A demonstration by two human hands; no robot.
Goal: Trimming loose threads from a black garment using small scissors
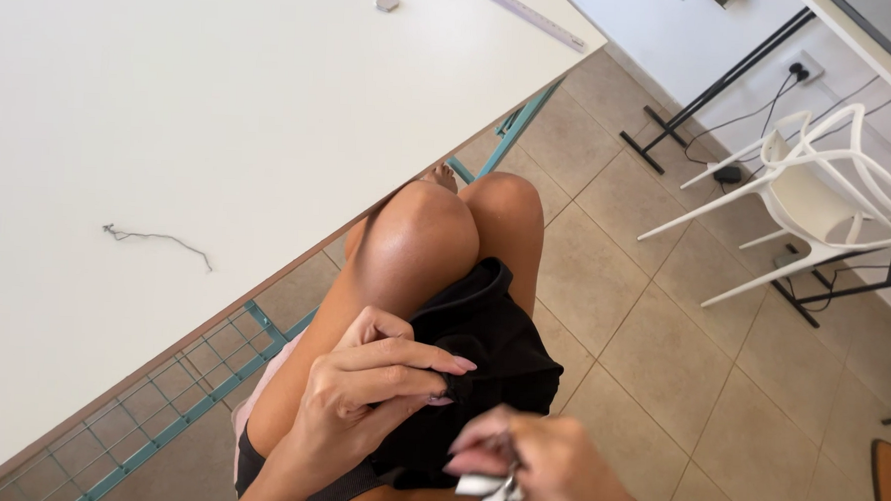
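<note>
Closest to my view, at the bottom edge, the right hand [546, 475] is curled around a small pair of metal scissors [490, 495]; the fingers are bent in over the handles and the pale blades poke out below the knuckles. Part of that hand runs out of frame, so I cannot tell how firmly it grips.

Just left of it, the left hand [374, 388] pinches a fold of black fabric [481, 347] between thumb and the tips of the long-nailed fingers. The fingertips meet right at the cloth's edge, and the two hands sit very near each other without touching, as far as I can see.

That black fabric lies draped over the person's lap, bunched on the thighs just below the bare knees [447, 226], which are drawn together and point toward the table's edge. A strip of pink cloth [264, 383] shows beside the left thigh.

To the left, a broad white table [202, 100] fills much of my view. On it lies a short loose piece of dark thread [156, 238], well apart from the hands. Far up the tabletop sits a small grey block [387, 1], and a long ruler [531, 14] lies along the far corner. Under the table I see a teal metal frame [188, 410].

Off to the right, on the beige tiled floor [661, 360], stands a white plastic chair [819, 192], with black cables [762, 114] running to a wall socket behind it.
</note>
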